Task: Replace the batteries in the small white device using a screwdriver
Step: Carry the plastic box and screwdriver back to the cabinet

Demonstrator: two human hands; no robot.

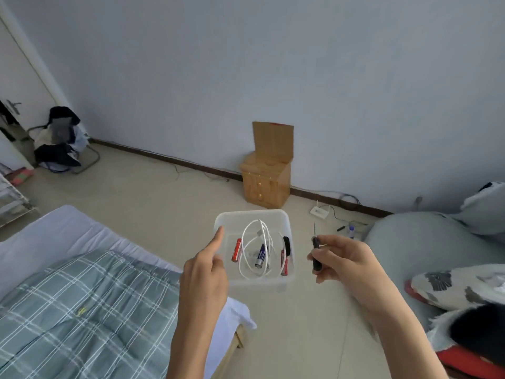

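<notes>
My left hand (pixel 203 272) holds a translucent plastic box (pixel 254 213) up in the air, thumb along its left wall and fingers underneath. Inside the box lie a coiled white cable (pixel 259 228), a blue battery (pixel 261 255), a red battery at the left (pixel 236 250), another red battery at the right (pixel 284 262) and a small black item (pixel 286 243). My right hand (pixel 344 261) grips a small black-handled screwdriver (pixel 316 255) to the right of the box, tip pointing up. I cannot make out the white device.
A bed with a green plaid quilt (pixel 82 310) fills the lower left. A small wooden cabinet (pixel 266 184) stands against the wall beyond the box. A grey cushion (pixel 423 242) and pillows sit at the right. A white router (pixel 319 210) with cables lies on the floor.
</notes>
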